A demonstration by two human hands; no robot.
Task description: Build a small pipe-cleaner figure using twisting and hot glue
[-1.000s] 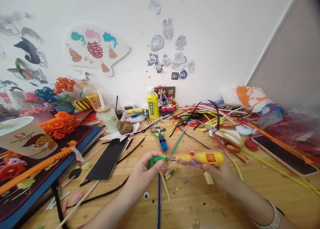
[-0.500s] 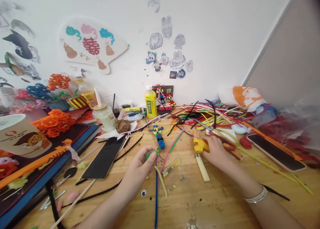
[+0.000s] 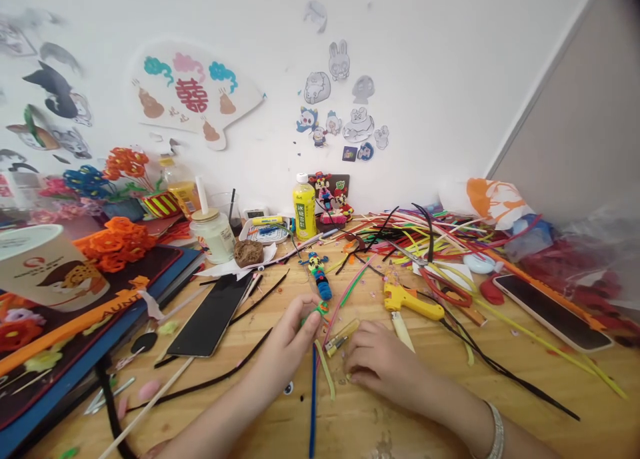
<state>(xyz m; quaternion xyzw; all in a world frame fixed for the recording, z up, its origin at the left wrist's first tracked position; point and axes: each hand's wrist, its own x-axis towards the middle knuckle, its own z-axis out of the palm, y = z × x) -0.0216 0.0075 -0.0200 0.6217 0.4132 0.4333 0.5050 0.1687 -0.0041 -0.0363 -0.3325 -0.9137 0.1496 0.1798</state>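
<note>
Glue gun (image 3: 413, 301) lies on the desk (image 3: 350, 425). Left hand (image 3: 295, 329) pinches a green piece (image 3: 321, 309); right hand (image 3: 377, 359) curls beside the lighter (image 3: 343, 337), whether gripping anything I cannot tell.

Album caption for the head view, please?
Left hand pinches a green piece; yellow glue gun lies beyond the right hand.

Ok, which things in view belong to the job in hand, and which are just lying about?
Probably part of the job:
small green piece, held in the left hand
yellow glue gun, lying near the right hand
pile of coloured strips
possibly the small figure beyond the left hand

Seemingly just lying about:
left phone
right phone
yellow drink bottle
paper cup
</note>
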